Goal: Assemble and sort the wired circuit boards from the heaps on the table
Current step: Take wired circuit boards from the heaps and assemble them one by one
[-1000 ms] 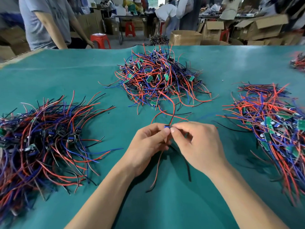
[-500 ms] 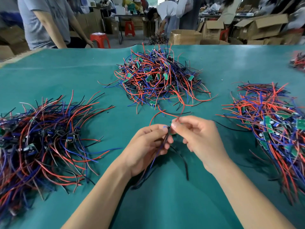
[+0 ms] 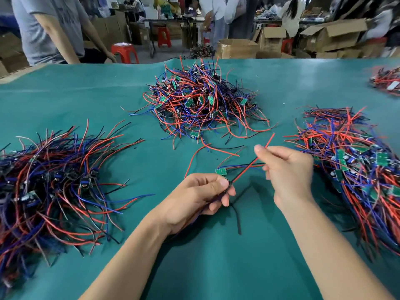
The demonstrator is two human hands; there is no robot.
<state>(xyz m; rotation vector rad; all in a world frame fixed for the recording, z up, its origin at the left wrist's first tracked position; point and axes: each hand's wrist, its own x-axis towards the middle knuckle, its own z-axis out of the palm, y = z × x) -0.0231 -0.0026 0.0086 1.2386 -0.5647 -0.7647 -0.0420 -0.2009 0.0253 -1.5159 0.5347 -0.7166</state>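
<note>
Left hand (image 3: 194, 198) fingers curled, thumb and forefinger pinching a wire bundle just below the small green circuit board (image 3: 221, 171). Right hand (image 3: 287, 172) fingers curled around the red wire (image 3: 249, 167) and the board's other leads, drawing them out to the right. Board sits between the hands, above the green mat (image 3: 205, 267). Judgement: light, floppy leads, solder joints likely fragile; better held at the board edge than tugged by wire. Heaps lie left (image 3: 54, 180), far centre (image 3: 201, 100) and right (image 3: 357, 169).
</note>
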